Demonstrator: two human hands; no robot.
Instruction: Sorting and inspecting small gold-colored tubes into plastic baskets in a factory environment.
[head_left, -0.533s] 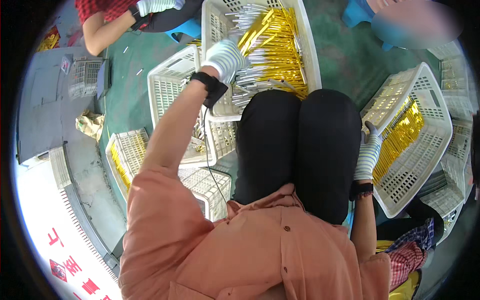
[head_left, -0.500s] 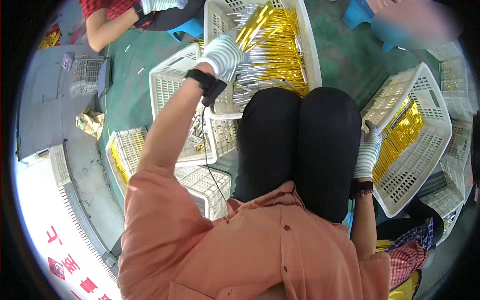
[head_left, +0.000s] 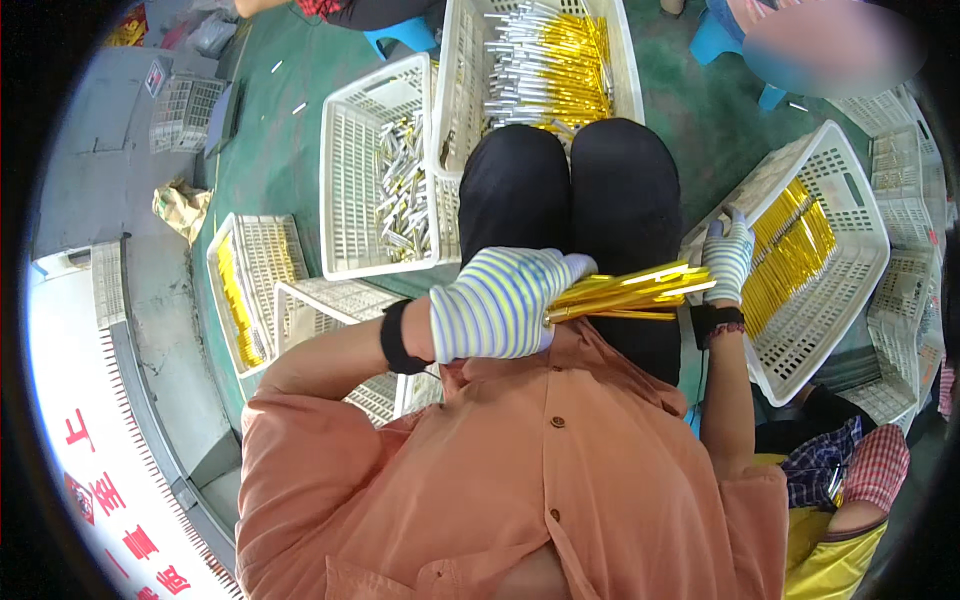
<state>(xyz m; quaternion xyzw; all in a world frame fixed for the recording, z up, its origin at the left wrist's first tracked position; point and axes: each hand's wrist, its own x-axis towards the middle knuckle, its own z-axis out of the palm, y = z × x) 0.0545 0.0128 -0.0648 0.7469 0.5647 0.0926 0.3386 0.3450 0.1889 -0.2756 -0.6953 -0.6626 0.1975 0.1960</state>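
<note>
My left hand (head_left: 505, 300), in a striped glove, is closed round a bundle of slim shiny gold tubes (head_left: 640, 290) held across my lap, the free ends pointing right. My right hand (head_left: 728, 258), also gloved, grips the near side of a tilted white basket (head_left: 868, 245) on my right; its fingers hook over the rim. Gold tubes (head_left: 785, 260) lie packed in rows in that basket. Beyond my knees a white basket (head_left: 628, 75) holds a heap of silver-and-gold tubes (head_left: 550, 70).
Left of the heap, another white basket (head_left: 345, 170) contains short silver pieces (head_left: 405, 185). Farther left stands a basket with gold tubes (head_left: 237, 300). People sit nearby on blue stools (head_left: 402, 38), at the top left and top right. More crates (head_left: 900, 200) line the right side.
My left hand has come back from the heap beyond my knees to my lap, bringing a bundle of gold tubes. My right hand stays at the right basket.
</note>
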